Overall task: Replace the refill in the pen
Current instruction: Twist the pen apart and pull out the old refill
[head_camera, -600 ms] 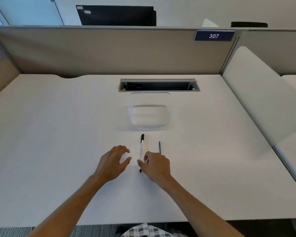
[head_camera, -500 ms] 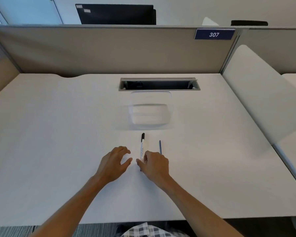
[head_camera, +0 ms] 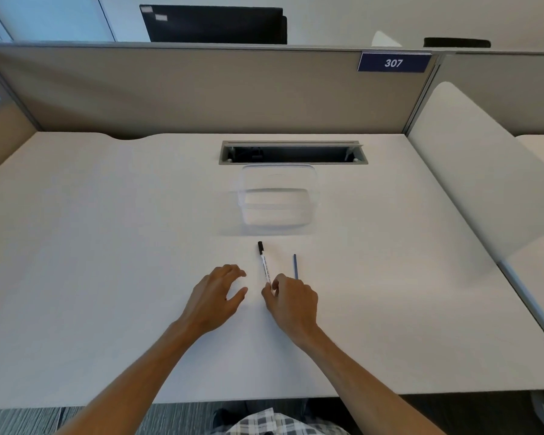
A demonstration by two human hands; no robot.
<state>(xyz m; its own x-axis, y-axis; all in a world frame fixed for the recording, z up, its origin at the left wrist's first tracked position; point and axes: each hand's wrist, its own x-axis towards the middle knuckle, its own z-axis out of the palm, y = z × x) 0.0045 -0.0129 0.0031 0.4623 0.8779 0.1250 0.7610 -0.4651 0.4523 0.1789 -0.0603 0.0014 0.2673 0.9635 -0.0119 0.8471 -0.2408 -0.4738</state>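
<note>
Fingers and thumb of the right hand (head_camera: 291,301) pinch the near end of a thin white pen with a black cap (head_camera: 265,267). The pen lies on the white desk (head_camera: 107,246), cap end pointing away from the person. A thin blue refill stick (head_camera: 295,266) lies just right of the pen, apart from it. The left hand (head_camera: 215,296) is just left of the pen, fingers spread and bent, holding nothing. A clear plastic box (head_camera: 277,199) sits farther back.
</note>
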